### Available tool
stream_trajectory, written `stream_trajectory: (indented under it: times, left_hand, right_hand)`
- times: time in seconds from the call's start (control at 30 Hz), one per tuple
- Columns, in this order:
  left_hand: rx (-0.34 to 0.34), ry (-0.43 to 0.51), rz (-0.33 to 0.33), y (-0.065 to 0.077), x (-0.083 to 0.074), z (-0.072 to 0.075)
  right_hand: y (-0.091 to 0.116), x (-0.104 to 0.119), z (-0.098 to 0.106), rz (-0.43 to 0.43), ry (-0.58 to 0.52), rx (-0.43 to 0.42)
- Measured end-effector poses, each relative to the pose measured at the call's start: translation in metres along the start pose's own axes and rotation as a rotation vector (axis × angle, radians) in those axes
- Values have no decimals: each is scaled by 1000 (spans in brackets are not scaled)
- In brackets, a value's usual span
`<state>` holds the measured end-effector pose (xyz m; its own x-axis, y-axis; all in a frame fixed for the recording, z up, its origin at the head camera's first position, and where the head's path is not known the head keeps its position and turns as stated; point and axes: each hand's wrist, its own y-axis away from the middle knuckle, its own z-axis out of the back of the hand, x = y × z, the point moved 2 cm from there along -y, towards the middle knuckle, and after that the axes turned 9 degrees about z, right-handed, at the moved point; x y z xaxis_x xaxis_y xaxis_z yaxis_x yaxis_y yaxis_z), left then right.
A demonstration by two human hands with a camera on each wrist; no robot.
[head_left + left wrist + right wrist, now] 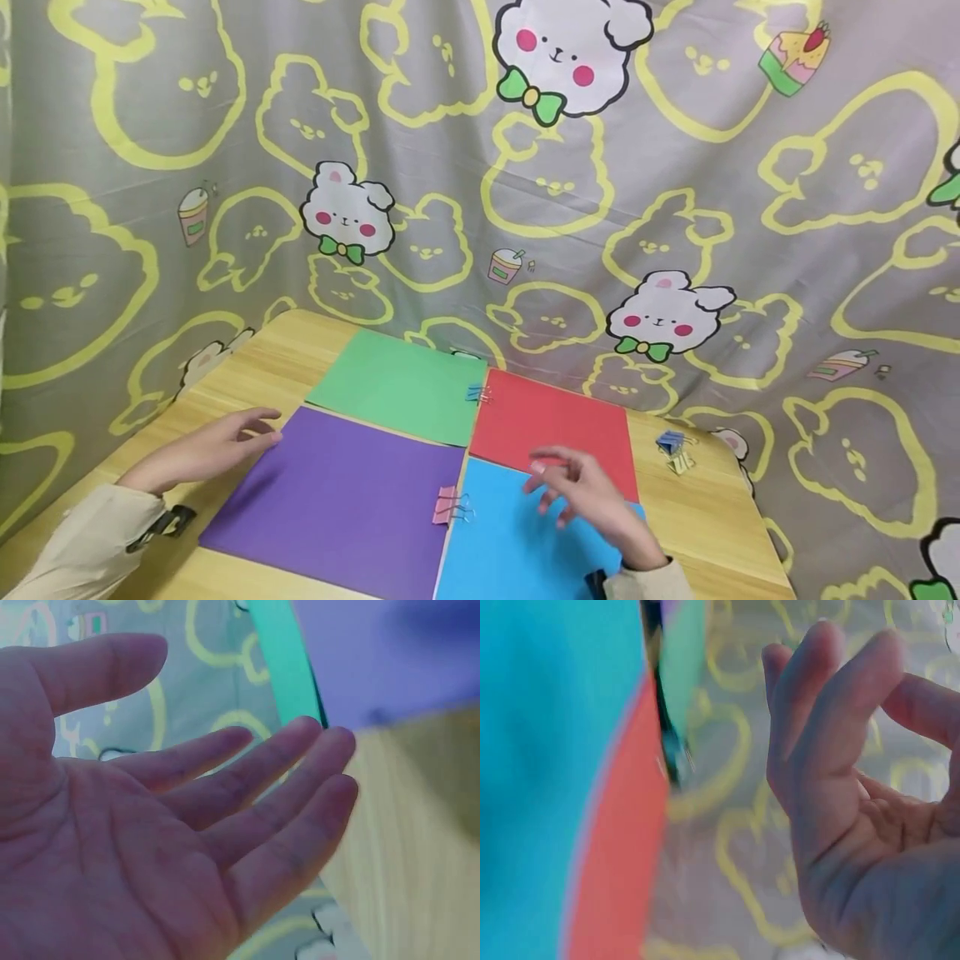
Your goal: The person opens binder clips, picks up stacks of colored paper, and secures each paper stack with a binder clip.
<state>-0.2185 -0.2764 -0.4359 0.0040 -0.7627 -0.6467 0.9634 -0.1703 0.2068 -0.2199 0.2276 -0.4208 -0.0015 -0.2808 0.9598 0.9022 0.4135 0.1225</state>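
My left hand (pixel 213 450) hovers by the left edge of the purple sheet (pixel 345 508), fingers loosely extended and nothing in them. Over the blue sheet (pixel 502 542), close to the red sheet (pixel 551 417), my right hand (pixel 588 496) hangs with relaxed, slightly bent fingers and holds nothing. A green sheet (pixel 412 383) lies behind the purple one, so the sheets form a two-by-two block. At the seam between purple and blue sits a pink binder clip (pixel 445 506). Another binder clip, light blue (pixel 473 392), sits where green meets red.
Right of the red sheet, a dark blue binder clip (pixel 670 442) and a yellow binder clip (pixel 681 462) lie together on the wooden table (pixel 720 508). A grey curtain (pixel 442 292) with yellow cartoon outlines hangs around the table's back and sides.
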Motion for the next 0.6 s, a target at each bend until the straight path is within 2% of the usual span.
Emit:
stream_trajectory:
  times: [0.2,0.33,0.43,0.5,0.6]
  left_hand:
    - [-2,46,-87,-24,-39,-15]
    - [30,66,-189,-46,-79,-33]
    - [103,93,-228,-67,-110,-51]
    - [151,107,-230,-80,-130,-65]
    - [211,116,-239,-103,-157,-86]
  right_hand:
    - [-1,-4,64,41,117,-312]
    - [7,-20,107,35,263,-488]
    - [13,-36,134,0,408,-593]
    - [16,-48,147,-39,487,-641]
    - [19,-65,160,-120,557,-642]
